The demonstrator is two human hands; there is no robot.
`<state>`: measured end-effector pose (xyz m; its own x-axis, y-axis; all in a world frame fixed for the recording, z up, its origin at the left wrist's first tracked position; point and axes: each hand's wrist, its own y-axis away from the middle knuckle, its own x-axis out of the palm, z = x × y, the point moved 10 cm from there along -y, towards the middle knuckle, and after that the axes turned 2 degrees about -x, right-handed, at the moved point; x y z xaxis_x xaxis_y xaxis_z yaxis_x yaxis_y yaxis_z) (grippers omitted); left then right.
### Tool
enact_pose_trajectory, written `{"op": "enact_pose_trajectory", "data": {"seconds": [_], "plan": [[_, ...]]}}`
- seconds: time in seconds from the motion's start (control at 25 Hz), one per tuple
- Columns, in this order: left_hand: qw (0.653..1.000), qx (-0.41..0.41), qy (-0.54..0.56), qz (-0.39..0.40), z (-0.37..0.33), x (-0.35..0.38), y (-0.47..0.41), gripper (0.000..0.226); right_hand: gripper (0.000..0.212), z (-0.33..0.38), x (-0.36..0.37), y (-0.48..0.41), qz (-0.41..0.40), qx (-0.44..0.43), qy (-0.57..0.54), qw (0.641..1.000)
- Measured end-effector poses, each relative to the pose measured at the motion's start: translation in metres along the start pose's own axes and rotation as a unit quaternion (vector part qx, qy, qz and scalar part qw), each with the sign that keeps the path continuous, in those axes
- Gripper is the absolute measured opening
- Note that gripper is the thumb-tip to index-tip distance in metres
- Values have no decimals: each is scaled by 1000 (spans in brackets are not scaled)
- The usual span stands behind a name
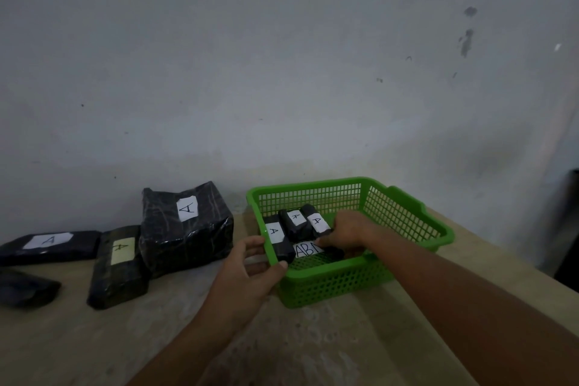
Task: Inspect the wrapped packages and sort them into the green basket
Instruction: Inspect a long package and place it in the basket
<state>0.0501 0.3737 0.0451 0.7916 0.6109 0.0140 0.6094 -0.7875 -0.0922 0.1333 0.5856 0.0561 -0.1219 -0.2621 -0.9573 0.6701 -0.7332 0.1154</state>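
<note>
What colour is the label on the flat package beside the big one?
Pale yellow label, marked A; seen in the head view.

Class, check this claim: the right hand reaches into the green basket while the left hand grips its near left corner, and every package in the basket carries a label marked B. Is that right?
Not quite. In the head view the three upright packages in the green basket carry labels marked A, not B. The rest holds: the right hand reaches in and the left hand grips the near left corner.

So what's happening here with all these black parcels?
A person is sorting black wrapped packages into a green basket. The left hand grips the basket's near corner; the right hand reaches inside, setting down a small package beside three others labelled A. Four larger packages wait on the table.
</note>
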Motion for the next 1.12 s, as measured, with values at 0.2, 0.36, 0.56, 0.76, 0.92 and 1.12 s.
{"op": "enact_pose_trajectory", "data": {"seconds": [0.2,0.36,0.56,0.76,0.92,1.12], "plan": [[1000,8,-25,4,0,-2,-2,42,23,-23,-16,-17,-31,17,132,991],[1000,8,-21,-3,3,-3,-4,41,26,-49,-28,-43,-51,34,206,977],[1000,4,4,-2,9,-3,-8,36,21,-46,-29,-74,-83,0,232,969],[1000,-5,7,0,16,-4,-13,36,38,-40,-32,-89,-112,11,183,977],[1000,-8,8,4,21,-7,-17,37,26,-28,-27,-95,-114,-24,127,985],[1000,-2,6,10,17,-7,-12,41,20,-24,-23,-85,-95,-57,111,988]]}}
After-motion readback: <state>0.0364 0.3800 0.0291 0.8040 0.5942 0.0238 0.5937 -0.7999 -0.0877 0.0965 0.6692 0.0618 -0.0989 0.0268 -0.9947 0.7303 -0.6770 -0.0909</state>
